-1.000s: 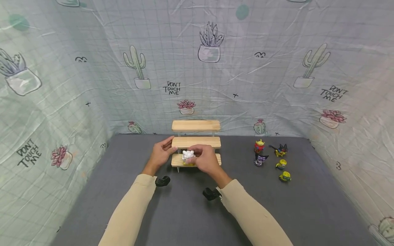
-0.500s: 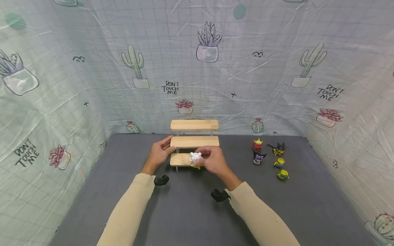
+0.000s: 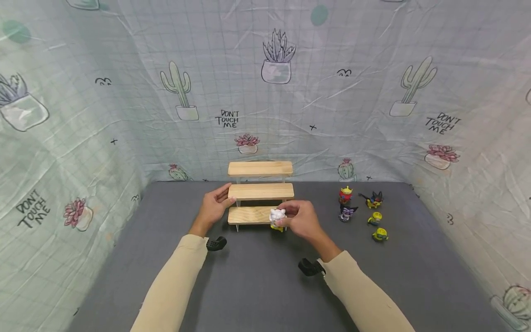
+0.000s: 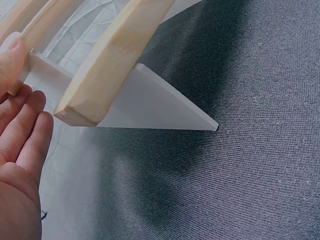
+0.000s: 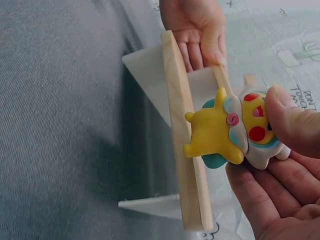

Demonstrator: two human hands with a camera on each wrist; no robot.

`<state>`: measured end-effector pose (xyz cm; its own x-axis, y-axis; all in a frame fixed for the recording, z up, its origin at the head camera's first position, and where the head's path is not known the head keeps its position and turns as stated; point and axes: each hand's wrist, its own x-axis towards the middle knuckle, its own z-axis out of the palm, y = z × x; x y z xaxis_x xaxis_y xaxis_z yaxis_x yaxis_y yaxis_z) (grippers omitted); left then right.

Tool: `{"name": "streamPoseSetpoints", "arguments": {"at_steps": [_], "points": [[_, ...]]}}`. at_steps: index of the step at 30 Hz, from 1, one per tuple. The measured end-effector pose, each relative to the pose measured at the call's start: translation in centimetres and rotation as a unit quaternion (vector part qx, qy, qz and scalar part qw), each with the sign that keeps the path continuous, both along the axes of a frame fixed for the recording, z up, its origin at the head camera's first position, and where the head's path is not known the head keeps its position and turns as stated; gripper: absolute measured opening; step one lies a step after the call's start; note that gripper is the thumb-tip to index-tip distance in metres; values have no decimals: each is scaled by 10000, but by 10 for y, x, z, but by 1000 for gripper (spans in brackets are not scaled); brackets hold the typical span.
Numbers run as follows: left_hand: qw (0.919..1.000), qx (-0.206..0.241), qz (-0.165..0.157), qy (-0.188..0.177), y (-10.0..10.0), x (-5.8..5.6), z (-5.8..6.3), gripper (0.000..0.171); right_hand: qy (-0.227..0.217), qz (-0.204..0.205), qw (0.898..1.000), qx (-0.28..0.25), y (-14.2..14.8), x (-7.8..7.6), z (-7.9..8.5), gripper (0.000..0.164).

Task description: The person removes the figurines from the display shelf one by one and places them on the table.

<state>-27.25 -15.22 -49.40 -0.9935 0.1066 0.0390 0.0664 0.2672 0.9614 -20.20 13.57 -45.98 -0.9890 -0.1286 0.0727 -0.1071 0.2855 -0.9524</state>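
A three-tier wooden display stand [image 3: 249, 215] with pale side panels stands at the back middle of the table. My left hand [image 3: 210, 210] holds the left end of its middle tier, thumb on the wood and fingers beside the end. My right hand [image 3: 304, 222] pinches a Pikachu figurine [image 5: 212, 131] by its white-hooded head, between thumb and fingers. In the right wrist view, the yellow body faces the camera, its feet close to the bottom tier's edge; whether they touch, I cannot tell. From the head view, the figurine is at the right end of that bottom tier.
To the right stand several small figurines: a red one with a yellow-green top [image 3: 345, 194], a purple-and-black one [image 3: 346, 212], a yellow one with black ears [image 3: 374, 200] and two yellow ones [image 3: 379, 234]. A printed cloth wall [image 3: 199, 147] rises behind the stand.
My right hand has carried the figurine rightward along the bottom tier, from left of its middle to its right end. The left hand stays at the middle tier's left end.
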Motion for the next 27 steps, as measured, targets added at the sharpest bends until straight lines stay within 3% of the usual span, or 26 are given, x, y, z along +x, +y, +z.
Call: {"name": "streamPoseSetpoints", "arguments": {"at_steps": [27], "points": [[10000,11,38,-2,2,-1,-1,64,-66,-157,9997,165,45,11,-9,31]]}}
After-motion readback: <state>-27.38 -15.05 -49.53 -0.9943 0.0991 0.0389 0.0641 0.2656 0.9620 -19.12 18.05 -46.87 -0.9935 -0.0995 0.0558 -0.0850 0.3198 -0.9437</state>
